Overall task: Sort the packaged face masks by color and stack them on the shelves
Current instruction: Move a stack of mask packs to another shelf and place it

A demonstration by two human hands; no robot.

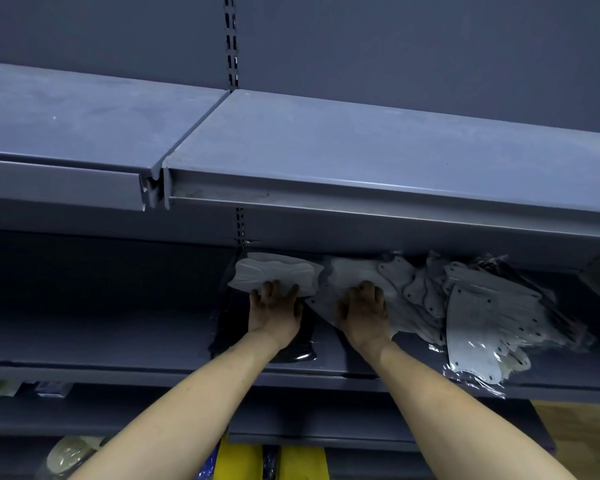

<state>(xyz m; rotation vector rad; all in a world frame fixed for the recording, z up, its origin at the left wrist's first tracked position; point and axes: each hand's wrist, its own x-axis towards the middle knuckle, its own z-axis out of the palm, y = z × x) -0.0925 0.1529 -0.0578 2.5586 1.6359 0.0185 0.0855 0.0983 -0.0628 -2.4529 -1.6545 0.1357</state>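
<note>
Both my arms reach into the middle shelf (pixel 101 344). My left hand (pixel 275 310) lies flat with spread fingers on a white packaged mask (pixel 274 271) that sits atop a stack of black packaged masks (pixel 291 348). My right hand (pixel 364 313) presses on another white packaged mask (pixel 347 271) at the left edge of a loose heap of white packaged masks (pixel 478 306). That heap spreads to the right, and some packs overhang the shelf's front edge.
A bare upper shelf (pixel 361 150) juts out above my hands, with a slotted upright (pixel 231 43) behind it. Below, a lower shelf holds yellow packs (pixel 302 462), a pale pack (pixel 70 452) and small boxes (pixel 49 389) at the left.
</note>
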